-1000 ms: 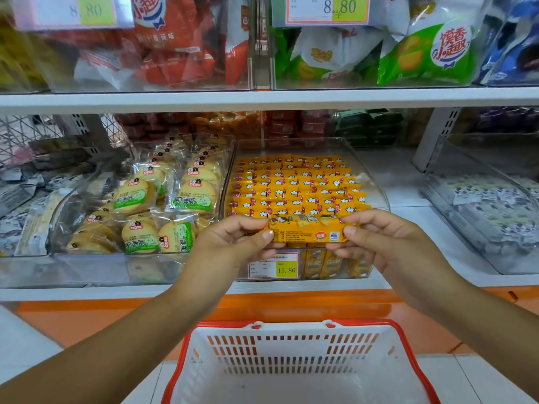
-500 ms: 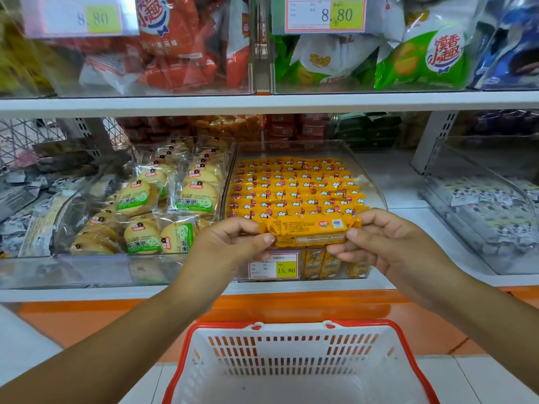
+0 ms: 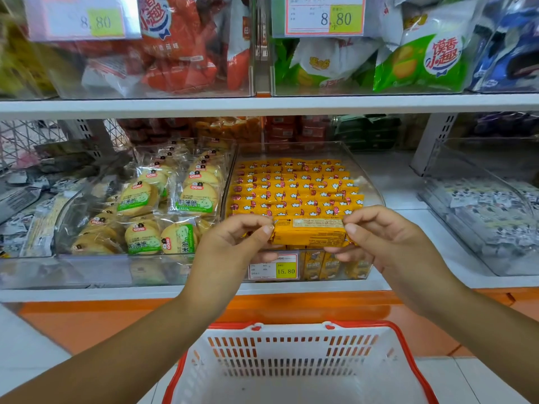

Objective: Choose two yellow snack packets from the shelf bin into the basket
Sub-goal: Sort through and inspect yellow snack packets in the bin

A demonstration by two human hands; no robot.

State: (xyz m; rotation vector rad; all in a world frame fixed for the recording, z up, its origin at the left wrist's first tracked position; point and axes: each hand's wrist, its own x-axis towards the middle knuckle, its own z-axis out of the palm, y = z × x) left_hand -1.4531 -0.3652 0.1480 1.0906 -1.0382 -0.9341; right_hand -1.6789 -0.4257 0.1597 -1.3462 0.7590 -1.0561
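Observation:
A yellow snack packet is held lengthwise in front of the clear shelf bin, its printed back side facing me. My left hand pinches its left end and my right hand pinches its right end. Behind it the bin holds several rows of the same yellow packets. Below my hands stands the white basket with a red rim; nothing shows inside the part I can see.
A bin of round biscuits in clear wrappers sits left of the yellow bin, and a bin of black-and-white wrapped sweets sits to the right. A price tag hangs on the bin front. The upper shelf carries red and green bags.
The packet has been rolled over between both hands, from its picture side to its printed back side. Hands stayed in about the same place.

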